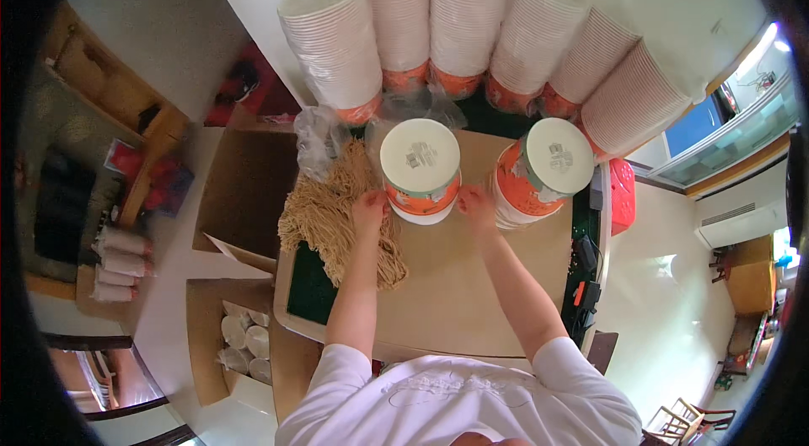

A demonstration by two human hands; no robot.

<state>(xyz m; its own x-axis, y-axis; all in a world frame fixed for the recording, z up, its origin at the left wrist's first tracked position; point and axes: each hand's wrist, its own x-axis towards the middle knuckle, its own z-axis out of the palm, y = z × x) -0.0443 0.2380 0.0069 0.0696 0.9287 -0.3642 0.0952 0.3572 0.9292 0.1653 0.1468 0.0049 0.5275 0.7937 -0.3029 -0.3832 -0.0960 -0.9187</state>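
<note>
In front of me an upturned paper tub (420, 161), pale on its base and orange round its side, stands on a brown board. A white rim shows below it. My left hand (369, 210) is at its left side, fingers curled, beside a heap of tan strands (333, 214). My right hand (478, 206) is at its right side with fingers drawn together. Whatever either hand pinches is too small to make out. Right of that hand stands a short stack of upturned tubs (527, 180), orange with white rims below.
Tall wrapped stacks of white-rimmed tubs (472, 12) line the table's back edge. Clear plastic film (320, 142) lies by the strands. Open cardboard boxes (240, 193) stand at the left, one holding wrapped white stacks (244, 336). A red plastic object (622, 196) and black devices (586, 294) are at the right.
</note>
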